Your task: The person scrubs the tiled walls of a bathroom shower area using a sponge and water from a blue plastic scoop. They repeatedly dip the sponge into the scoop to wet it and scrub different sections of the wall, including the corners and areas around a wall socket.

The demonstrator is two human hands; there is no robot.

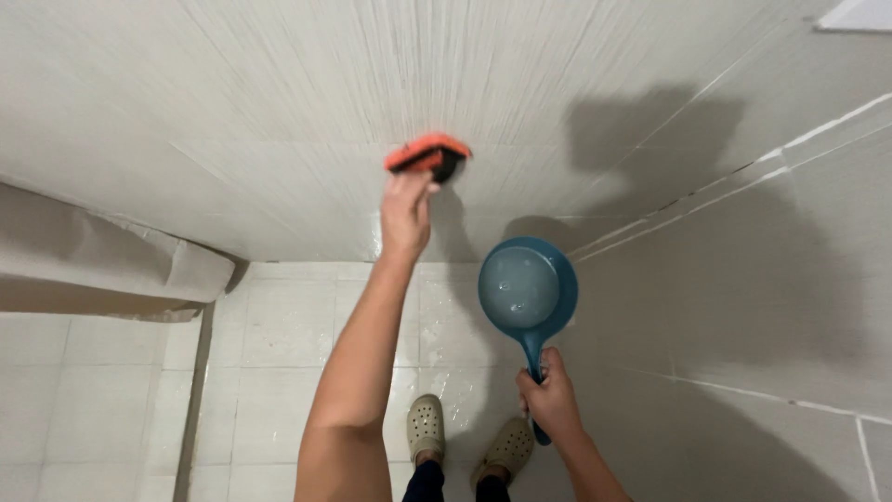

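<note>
The scene is evenly and fairly brightly lit, the light seeming to come from above and behind the person. Soft grey shadows fall on the tiled wall [279,112]: a broad one at upper right, a rounded one just behind the blue water dipper [527,290], and a thin one beside the orange scrub brush [429,154]. The wet floor tiles [279,372] show pale glare patches. Wide-angle distortion bends the grout lines towards the edges. Focus is fairly sharp throughout, slightly soft at the corners
</note>
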